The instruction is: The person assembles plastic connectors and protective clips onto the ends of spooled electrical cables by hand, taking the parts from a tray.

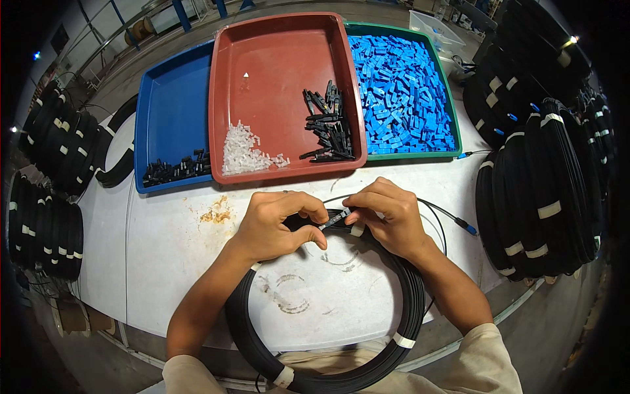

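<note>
Two hands work at the centre of the frame, above a white tabletop. The left hand and the right hand meet fingertip to fingertip, each with its fingers pinched together on one small black connector piece held between them.

One coil of black cable lies on the tabletop below the hands, looping down to the lower edge of the frame; three white tape bands are visible on it.

Three trays stand side by side in the upper half of the frame:
- One blue tray, upper left, holding a row of small black parts at its near edge.
- One red tray, centre, holding one heap of clear plastic parts and one heap of black clips.
- One green tray, upper right, filled with blue plastic parts; too many to count.

Stacks of banded black cable coils stand at the right edge, and further stacks at the left edge.
</note>
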Tool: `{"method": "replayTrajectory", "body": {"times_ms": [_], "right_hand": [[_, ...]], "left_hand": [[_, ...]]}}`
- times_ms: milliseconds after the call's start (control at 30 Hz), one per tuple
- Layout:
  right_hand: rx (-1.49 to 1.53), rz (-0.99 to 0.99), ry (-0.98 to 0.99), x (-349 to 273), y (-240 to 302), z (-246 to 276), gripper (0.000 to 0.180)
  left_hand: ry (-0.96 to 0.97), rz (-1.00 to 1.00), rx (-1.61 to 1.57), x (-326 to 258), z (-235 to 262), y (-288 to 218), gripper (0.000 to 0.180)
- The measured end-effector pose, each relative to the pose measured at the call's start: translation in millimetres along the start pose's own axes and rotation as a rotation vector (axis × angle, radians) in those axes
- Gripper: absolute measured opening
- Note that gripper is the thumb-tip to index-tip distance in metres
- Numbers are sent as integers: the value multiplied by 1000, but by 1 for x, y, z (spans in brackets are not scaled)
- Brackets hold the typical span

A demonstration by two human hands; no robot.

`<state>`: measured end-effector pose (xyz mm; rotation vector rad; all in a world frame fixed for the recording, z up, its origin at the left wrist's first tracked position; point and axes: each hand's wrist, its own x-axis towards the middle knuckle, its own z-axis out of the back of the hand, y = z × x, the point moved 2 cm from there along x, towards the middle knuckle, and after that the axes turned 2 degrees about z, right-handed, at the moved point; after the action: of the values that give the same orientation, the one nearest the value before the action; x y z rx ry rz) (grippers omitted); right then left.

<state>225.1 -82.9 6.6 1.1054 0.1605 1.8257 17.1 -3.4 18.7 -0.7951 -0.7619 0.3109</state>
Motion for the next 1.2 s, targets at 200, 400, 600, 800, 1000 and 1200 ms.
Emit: {"method": "replayTrajectory", "body": {"times_ms": [200,400,600,800,1000,1200], "right_hand": [[47,53,40,-1,0,-2,22],[65,107,61,-1,1,-1,19],[24,152,84,1,5,0,22],[27,153,103,0,5,-1,20],[-23,188,144,1,9,-2,21],[9,136,108,-1,6,-2,20]], "left_hand": [[56,-47,79,0,1,-4,35],[60,-158,140,-2,-4,-3,35],[79,-176,92,-5,-3,-6,36],[74,-153,76,-5,-5,-4,35],[138,-169,135,-6,-6,-2,34],[91,-147,87,-6,-6,-1,31]]}}
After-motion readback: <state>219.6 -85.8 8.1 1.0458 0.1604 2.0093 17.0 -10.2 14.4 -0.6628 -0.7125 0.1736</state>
